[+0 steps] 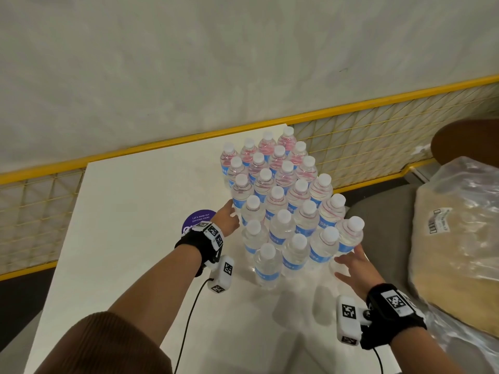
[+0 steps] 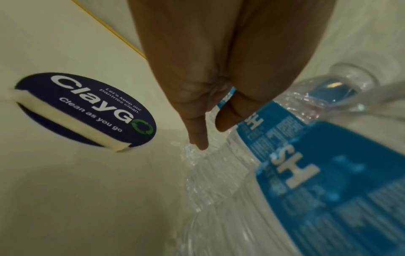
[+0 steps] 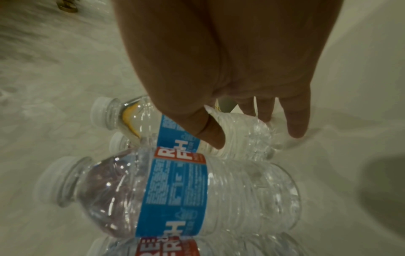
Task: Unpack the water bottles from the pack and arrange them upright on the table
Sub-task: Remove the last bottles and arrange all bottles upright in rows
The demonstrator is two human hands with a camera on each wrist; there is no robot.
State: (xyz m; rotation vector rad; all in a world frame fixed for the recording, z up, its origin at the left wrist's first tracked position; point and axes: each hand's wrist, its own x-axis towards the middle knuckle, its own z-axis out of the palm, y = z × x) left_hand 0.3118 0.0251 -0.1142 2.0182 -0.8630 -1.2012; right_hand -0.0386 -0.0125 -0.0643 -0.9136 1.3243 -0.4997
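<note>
The bottles stand upright on the white table in a tight block of slanted rows. They are clear plastic with ribbed, thin walls, round white screw caps and a blue paper band around the middle. On the bands I can read only parts of white letters, "SH" in the left wrist view and "FH" on a small red field in the right wrist view; the small print is too blurred.

My left hand is at the left side of the block, fingers stretched and relaxed, the tips at the ribbed lower wall of a bottle; I cannot tell if they really touch it. It grips nothing.

My right hand is at the near right corner, fingers spread and straight, just beside the base of the corner bottle. The thumb lies in front of its blue band. This hand holds nothing either.

Near my left wrist a round dark blue sticker lies flat on the table, with "ClayGO", "Clean as you go" and "Let's keep our pantries clean."

To the right, off the table, a wrinkled clear plastic bag holds something beige.
</note>
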